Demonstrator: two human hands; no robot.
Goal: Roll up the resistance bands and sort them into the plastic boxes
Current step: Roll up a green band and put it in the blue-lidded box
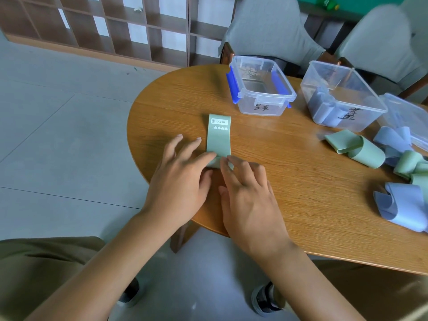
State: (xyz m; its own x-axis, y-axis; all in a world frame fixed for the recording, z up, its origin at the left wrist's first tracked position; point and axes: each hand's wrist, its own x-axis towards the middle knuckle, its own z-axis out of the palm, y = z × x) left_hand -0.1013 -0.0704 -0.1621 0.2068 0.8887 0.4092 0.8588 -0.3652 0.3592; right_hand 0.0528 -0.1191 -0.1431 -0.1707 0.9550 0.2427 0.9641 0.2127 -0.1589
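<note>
A green resistance band (219,137) marked HEAVY lies flat on the round wooden table (289,172), its far end toward the boxes. Its near end is curled into a small roll under my fingertips. My left hand (183,179) and my right hand (247,195) both pinch that rolled end, side by side. A clear box with blue clips (260,86) stands empty behind the band. To its right, a second clear box (340,96) holds rolled blue bands.
A loose pile of green and blue bands (393,163) lies at the table's right edge, beside a third clear container (405,117). Two grey-covered chairs (273,31) stand behind the table. My knees and shoes show below the table's near edge.
</note>
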